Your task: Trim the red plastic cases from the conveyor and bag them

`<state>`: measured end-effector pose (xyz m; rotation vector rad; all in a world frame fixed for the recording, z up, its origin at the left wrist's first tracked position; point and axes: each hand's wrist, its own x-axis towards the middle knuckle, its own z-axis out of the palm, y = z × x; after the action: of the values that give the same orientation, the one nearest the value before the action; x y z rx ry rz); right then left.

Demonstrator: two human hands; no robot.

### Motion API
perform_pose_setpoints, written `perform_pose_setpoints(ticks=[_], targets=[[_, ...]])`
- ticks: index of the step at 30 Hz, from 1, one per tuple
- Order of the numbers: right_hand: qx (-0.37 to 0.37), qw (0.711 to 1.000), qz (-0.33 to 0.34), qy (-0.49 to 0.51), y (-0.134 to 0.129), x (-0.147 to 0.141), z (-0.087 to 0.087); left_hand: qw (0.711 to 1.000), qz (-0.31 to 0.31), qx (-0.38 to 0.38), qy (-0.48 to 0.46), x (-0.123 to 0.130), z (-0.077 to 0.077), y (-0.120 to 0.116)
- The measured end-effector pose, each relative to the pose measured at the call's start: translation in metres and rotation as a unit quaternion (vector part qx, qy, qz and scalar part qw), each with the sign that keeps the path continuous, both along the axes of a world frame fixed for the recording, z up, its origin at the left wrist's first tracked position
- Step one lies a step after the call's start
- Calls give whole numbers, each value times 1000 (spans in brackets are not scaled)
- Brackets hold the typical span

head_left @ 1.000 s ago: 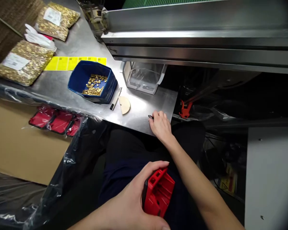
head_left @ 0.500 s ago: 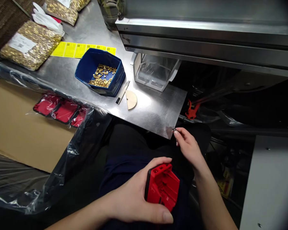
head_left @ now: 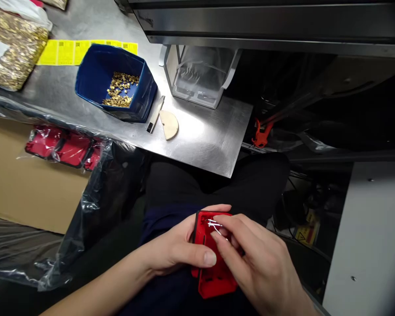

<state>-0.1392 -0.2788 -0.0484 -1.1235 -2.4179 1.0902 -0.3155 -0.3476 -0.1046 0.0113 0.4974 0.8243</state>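
We fit a thin silvery wire clip (head_left: 213, 225) into the rigid red plastic housing (head_left: 215, 276).
Left hand (head_left: 174, 250) clamps its sides; right hand (head_left: 253, 259) pinches the light, springy clip.

Seen from above, over a lap: the left hand (head_left: 174, 250) grips a red plastic part (head_left: 213, 272), thumb across its face. The right hand (head_left: 260, 267) pinches a small metal wire piece (head_left: 214, 225) against the part's top edge. Beyond the part stands a steel desk (head_left: 204, 145), carrying a blue bin (head_left: 98, 74) of small brass pieces (head_left: 120, 90). Beside the bin lie a half-round disc (head_left: 169, 124) and a clear container (head_left: 199, 74).
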Motion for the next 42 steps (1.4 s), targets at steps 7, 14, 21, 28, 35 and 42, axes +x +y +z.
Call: perform_pose_setpoints(ticks=[7, 14, 21, 28, 35, 42], targets=[[50, 999, 10, -14, -5, -1, -9, 1000, -15, 15, 21, -1, 1, -2], [63, 997, 25, -22, -3, -1, -4, 998, -31, 26, 45, 0, 4, 1], [45, 996, 60, -41, 5, -2, 4, 997, -30, 48, 58, 0, 6, 4], [-101, 975, -197, -5, 44, 16, -23, 998, -43, 13, 46, -4, 0, 0], [-87, 972, -179, -126, 86, -6, -132, 999, -37, 7, 33, -5, 1, 5], [-136, 978, -157, 12, 75, 0, -82, 999, -16, 7, 43, -6, 2, 1]])
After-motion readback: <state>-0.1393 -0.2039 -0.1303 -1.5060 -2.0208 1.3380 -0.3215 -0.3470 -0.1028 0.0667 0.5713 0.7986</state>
